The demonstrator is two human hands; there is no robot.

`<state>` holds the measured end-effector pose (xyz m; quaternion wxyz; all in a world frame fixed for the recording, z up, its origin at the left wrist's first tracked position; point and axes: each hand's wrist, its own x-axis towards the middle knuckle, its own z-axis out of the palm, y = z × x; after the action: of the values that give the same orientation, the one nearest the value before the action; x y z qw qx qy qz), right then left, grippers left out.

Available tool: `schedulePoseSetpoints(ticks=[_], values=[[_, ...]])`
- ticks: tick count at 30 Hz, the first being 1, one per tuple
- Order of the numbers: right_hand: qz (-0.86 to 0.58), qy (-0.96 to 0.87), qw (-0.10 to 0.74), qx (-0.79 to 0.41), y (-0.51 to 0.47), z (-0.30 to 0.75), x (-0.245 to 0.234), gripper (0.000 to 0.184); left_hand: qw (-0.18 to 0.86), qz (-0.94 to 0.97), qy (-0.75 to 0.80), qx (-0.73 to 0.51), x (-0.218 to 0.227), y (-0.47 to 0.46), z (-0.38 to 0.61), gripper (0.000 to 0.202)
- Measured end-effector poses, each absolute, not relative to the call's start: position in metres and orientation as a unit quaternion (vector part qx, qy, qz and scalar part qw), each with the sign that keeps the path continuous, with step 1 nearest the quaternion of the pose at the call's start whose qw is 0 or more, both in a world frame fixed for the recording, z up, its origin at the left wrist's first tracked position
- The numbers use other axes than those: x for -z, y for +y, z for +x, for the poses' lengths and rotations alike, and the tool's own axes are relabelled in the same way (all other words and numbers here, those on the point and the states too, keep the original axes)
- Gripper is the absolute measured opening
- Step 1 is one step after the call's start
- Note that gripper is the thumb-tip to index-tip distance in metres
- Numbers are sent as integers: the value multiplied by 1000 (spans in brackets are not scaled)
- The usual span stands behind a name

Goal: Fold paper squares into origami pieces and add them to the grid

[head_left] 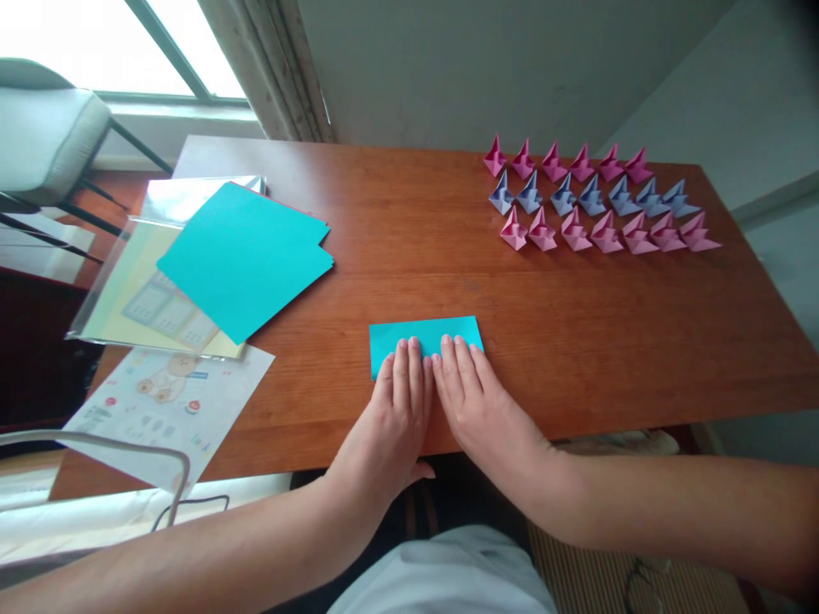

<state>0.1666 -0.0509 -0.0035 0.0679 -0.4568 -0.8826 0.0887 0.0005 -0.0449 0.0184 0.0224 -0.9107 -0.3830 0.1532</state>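
A turquoise sheet of paper (422,331), folded into a rectangle, lies flat near the front edge of the wooden table. On its left half rests my left hand (397,409), fingers straight and pressing down flat. My right hand (470,388) lies beside it on the right half, its fingers also stretched out flat. The fingertips of both hands nearly meet in the middle and cover the paper's near edge. Neither hand grips anything.
Turquoise sheets (249,256) lie at the left on a clear plastic packet (102,298). A printed bear sheet (172,401) is nearer. Folded paper figures stand in rows at the back right: dark pink (554,162), blue (592,196), light pink (606,234). A chair (51,136) is beyond.
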Motion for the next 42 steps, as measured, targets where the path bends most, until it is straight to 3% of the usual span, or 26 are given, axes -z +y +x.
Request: schedulePoseSetpoints(ticks=[10,18,30,35,42], values=[[-519,-851,64,-37,-71,199,-2,66,14,-908,-393,-143,-10,-45,0,112],[-487,-863,-90,98,-59,208,-25,56,28,-908,-390,-152,-12,-45,2,113],[-445,-887,-66,105,-68,177,-4,57,29,-910,-392,-134,-11,-47,2,118],[-441,-889,-64,104,-66,176,-8,57,11,-904,-416,-95,-9,-52,-3,88],[-438,-892,-39,101,-64,178,-5,55,96,-898,-429,-28,-2,-70,-31,62]])
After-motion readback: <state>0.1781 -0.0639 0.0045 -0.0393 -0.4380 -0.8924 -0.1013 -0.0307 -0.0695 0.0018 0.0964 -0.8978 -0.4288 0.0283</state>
